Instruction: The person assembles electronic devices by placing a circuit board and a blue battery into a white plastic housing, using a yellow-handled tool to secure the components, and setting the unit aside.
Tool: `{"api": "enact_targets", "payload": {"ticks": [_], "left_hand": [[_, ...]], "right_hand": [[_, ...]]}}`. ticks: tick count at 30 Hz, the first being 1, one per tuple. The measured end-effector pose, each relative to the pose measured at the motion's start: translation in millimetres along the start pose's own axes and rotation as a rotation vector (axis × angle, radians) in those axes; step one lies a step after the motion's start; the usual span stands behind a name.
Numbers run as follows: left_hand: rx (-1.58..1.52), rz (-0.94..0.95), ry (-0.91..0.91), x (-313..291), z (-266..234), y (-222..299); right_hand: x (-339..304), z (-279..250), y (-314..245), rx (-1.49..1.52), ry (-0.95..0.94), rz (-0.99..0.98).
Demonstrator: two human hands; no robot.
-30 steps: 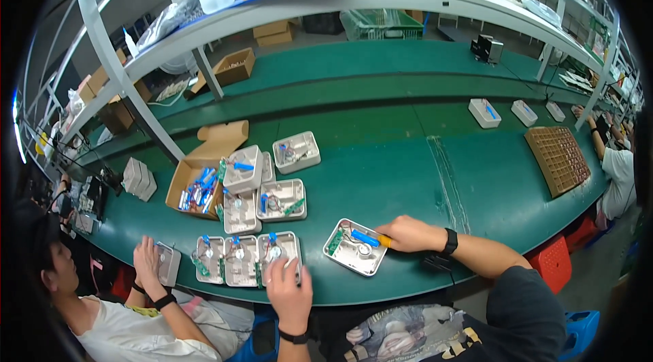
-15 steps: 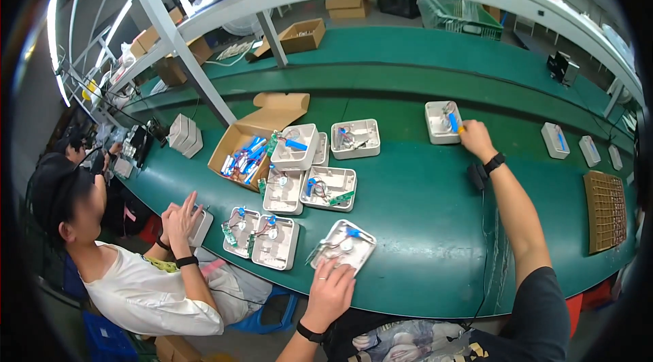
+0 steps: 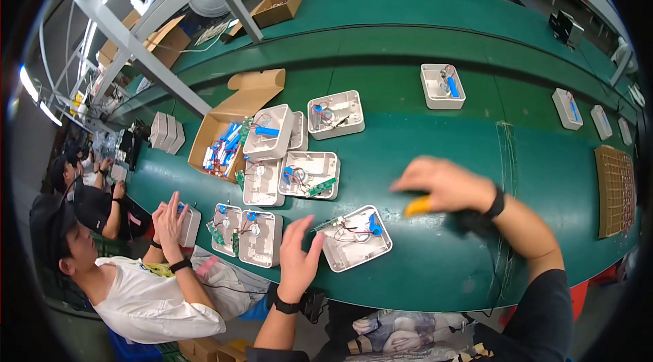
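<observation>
A white plastic housing (image 3: 358,248) with a blue part, thin wires and a small circuit board lies tilted near the table's front edge. My left hand (image 3: 300,260) is beside its left edge, fingers apart and holding nothing; whether a fingertip touches the edge is unclear. My right hand (image 3: 445,188) hovers to the upper right of that housing, blurred, fingers stretched to the left. A yellow cover (image 3: 417,206) seems to sit on its thumb. Farther back stands another white housing (image 3: 442,95) with a blue battery cell (image 3: 453,86) in it.
Several stacked housings (image 3: 269,147) stand left of centre, beside a cardboard box (image 3: 198,147) of blue cells. A co-worker's hands (image 3: 170,226) work at the left. A blurred dark object (image 3: 476,224) lies below my right wrist. A brown grid tray (image 3: 612,192) is far right.
My right hand has drawn back from the far housing toward me. My left hand has come off the near housing to its left side, and that housing has turned. The view has shifted.
</observation>
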State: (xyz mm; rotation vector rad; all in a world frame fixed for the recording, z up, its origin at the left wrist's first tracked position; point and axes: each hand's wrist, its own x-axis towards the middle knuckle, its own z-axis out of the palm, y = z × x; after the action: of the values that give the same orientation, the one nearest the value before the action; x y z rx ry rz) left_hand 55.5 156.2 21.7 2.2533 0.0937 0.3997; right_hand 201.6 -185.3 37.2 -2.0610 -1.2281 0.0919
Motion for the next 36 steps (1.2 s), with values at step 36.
{"api": "enact_targets", "payload": {"ticks": [36], "left_hand": [[0.175, 0.036, -0.301, -37, 34, 2]], "right_hand": [[1, 83, -19, -0.068, 0.297, -0.088]]}}
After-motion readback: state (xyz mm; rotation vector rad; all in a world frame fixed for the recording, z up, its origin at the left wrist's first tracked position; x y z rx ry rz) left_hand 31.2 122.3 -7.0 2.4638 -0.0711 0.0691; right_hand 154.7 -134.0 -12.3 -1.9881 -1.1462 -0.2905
